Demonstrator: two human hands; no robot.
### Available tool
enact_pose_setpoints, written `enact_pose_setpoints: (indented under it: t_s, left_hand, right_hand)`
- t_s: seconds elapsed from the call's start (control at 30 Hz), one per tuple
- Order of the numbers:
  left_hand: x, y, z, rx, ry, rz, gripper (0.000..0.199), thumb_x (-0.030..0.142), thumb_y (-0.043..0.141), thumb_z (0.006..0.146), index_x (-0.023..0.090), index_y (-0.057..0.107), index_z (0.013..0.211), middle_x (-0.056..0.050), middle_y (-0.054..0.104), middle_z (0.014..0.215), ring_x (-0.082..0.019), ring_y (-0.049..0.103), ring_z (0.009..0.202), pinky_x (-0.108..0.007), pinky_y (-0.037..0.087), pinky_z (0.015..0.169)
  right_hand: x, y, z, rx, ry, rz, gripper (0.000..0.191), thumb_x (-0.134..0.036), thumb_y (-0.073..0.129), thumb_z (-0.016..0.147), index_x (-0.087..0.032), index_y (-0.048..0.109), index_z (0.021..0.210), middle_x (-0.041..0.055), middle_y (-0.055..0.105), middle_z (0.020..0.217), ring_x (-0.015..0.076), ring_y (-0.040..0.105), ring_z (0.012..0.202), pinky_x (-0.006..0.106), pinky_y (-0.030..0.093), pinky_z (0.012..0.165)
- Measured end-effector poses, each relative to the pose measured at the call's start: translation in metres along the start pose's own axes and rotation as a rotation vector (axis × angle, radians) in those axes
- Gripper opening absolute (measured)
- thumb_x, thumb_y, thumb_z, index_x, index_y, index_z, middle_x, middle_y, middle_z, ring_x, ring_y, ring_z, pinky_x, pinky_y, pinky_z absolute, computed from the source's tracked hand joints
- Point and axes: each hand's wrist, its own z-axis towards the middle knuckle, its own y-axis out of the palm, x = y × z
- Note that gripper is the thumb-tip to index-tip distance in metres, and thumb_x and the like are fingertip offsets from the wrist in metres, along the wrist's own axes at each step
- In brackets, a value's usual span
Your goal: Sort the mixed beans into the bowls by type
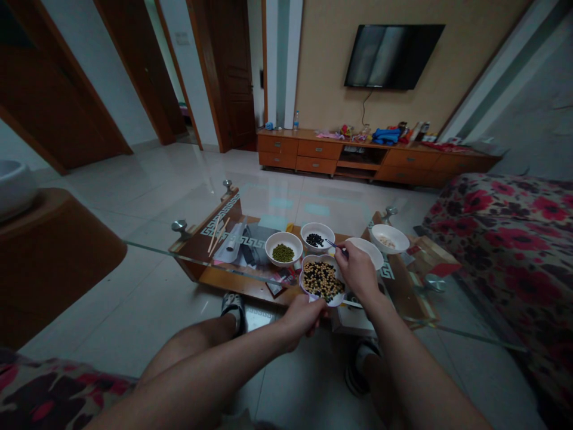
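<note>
A scalloped dish of mixed tan, black and green beans is at the glass table's near edge, with my left hand closed on its near rim. My right hand pinches dark tweezers, whose tips reach over the white bowl of black beans behind the dish. Whether a bean is between the tips is too small to tell. To the left stands a white bowl of green beans. Partly behind my right hand is another white bowl, and farther right a bowl with pale pieces.
Wooden sticks and rolled paper appear at the left of the glass table. A brown and red package is at the right. Flowered seating stands to the right, and a low cabinet at the back.
</note>
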Motion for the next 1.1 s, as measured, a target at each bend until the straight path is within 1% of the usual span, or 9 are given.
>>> enact_pose_setpoints:
  t_s: [0.2, 0.43, 0.6, 0.9, 1.1]
  left_hand:
    - [0.0, -0.001, 0.001, -0.003, -0.005, -0.001, 0.014, 0.027, 0.048, 0.075, 0.018, 0.052, 0.064, 0.005, 0.04, 0.045, -0.008, 0.032, 0.035, -0.019, 0.021, 0.032]
    - [-0.002, 0.0, 0.002, 0.001, -0.006, 0.0, 0.013, 0.028, 0.048, 0.074, 0.019, 0.052, 0.067, 0.005, 0.041, 0.047, -0.008, 0.032, 0.035, -0.019, 0.021, 0.032]
    - [0.002, -0.001, -0.002, -0.004, -0.009, 0.008, 0.016, 0.029, 0.048, 0.076, 0.018, 0.052, 0.065, 0.005, 0.039, 0.045, -0.008, 0.032, 0.034, -0.019, 0.022, 0.033]
    - [0.0, -0.001, 0.0, -0.017, -0.013, -0.014, 0.015, 0.028, 0.047, 0.076, 0.018, 0.052, 0.065, 0.005, 0.039, 0.045, -0.008, 0.032, 0.035, -0.019, 0.021, 0.032]
    - [0.0, -0.001, -0.001, -0.021, -0.002, -0.003, 0.017, 0.029, 0.047, 0.078, 0.018, 0.052, 0.065, 0.005, 0.039, 0.045, -0.008, 0.032, 0.036, -0.019, 0.021, 0.034]
  right_hand:
    - [-0.004, 0.001, 0.004, 0.045, 0.025, 0.055, 0.029, -0.034, 0.04, 0.09, -0.018, 0.063, 0.099, 0.0085, 0.07, 0.089, 0.0209, 0.063, 0.08, 0.029, 0.041, 0.07]
    - [-0.005, -0.006, -0.006, -0.014, 0.01, -0.031, 0.025, -0.035, 0.043, 0.09, -0.02, 0.061, 0.099, 0.0072, 0.07, 0.086, 0.0207, 0.063, 0.077, 0.028, 0.039, 0.064]
    - [-0.003, -0.013, -0.014, -0.102, -0.021, -0.067, 0.023, -0.033, 0.044, 0.09, -0.02, 0.061, 0.098, 0.0076, 0.069, 0.086, 0.0206, 0.063, 0.079, 0.027, 0.038, 0.066]
    - [0.003, -0.02, -0.027, -0.358, -0.123, 0.0, 0.021, -0.033, 0.046, 0.087, -0.019, 0.062, 0.092, 0.0062, 0.068, 0.082, 0.0176, 0.061, 0.072, 0.025, 0.036, 0.06]
    - [0.008, -0.019, -0.032, -0.431, -0.17, 0.04, 0.02, -0.031, 0.047, 0.086, -0.019, 0.062, 0.091, 0.0054, 0.067, 0.078, 0.0162, 0.059, 0.068, 0.024, 0.037, 0.061]
